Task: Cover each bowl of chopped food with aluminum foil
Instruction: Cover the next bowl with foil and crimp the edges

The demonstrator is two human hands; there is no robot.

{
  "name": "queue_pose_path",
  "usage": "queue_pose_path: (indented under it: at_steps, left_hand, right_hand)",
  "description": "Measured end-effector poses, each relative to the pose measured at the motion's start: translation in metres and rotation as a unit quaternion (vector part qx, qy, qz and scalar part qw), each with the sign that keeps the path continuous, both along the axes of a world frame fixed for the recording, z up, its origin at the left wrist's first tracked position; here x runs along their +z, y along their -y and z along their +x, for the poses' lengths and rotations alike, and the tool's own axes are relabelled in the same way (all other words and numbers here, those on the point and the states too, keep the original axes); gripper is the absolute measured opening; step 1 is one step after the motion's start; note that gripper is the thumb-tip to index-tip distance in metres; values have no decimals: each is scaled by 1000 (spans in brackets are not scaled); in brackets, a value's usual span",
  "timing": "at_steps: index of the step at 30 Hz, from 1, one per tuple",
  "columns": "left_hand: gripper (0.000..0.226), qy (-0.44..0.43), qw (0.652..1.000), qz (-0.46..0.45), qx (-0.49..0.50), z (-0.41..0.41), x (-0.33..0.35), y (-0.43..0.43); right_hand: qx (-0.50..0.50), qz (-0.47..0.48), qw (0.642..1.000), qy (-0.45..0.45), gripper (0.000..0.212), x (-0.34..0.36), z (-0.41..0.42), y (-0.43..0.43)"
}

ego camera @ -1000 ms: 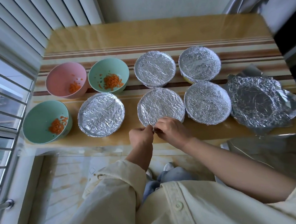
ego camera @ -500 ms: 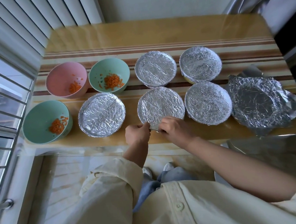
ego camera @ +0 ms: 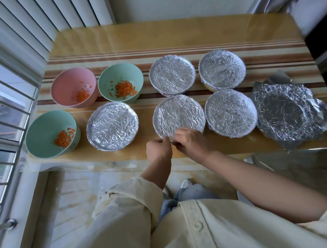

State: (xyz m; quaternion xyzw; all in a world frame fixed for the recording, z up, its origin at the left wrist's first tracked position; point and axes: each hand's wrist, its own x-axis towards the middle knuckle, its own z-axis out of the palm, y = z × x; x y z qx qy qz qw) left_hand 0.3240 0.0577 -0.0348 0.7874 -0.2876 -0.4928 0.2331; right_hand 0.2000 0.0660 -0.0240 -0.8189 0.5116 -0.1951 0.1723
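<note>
Foil cover (ego camera: 178, 115) in the middle of the near row is pinched at its near rim by the left hand (ego camera: 158, 149) and right hand (ego camera: 191, 143), likely to crimp that edge tight. Three carrot bowls (ego camera: 43, 132) stand uncovered at the left of the table (ego camera: 152, 37); spare foil (ego camera: 285, 113) lies ready at the right.

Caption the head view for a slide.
Left hand and right hand pinch the near edge of the front middle foil cover; three bowls at left uncovered.
</note>
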Motion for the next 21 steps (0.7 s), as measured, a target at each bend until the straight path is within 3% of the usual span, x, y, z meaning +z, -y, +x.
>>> queue_pose_path:
  at_steps: [4, 12, 16, 21]
  left_hand:
    - [41, 12, 1000, 3, -23, -1, 3, -2]
    - [35, 124, 985, -9, -123, 14, 13, 7]
    - [37, 157, 973, -17, -170, 26, 14, 17]
    - [42, 143, 977, -34, -152, 28, 13, 17]
  right_hand:
    - [-4, 11, 1000, -1, 22, -1, 3, 2]
    - [-15, 7, 1000, 9, 22, 2, 15, 4]
    - [8, 12, 1000, -9, 32, 3, 4, 1]
    - [15, 3, 1000, -14, 18, 2, -2, -3]
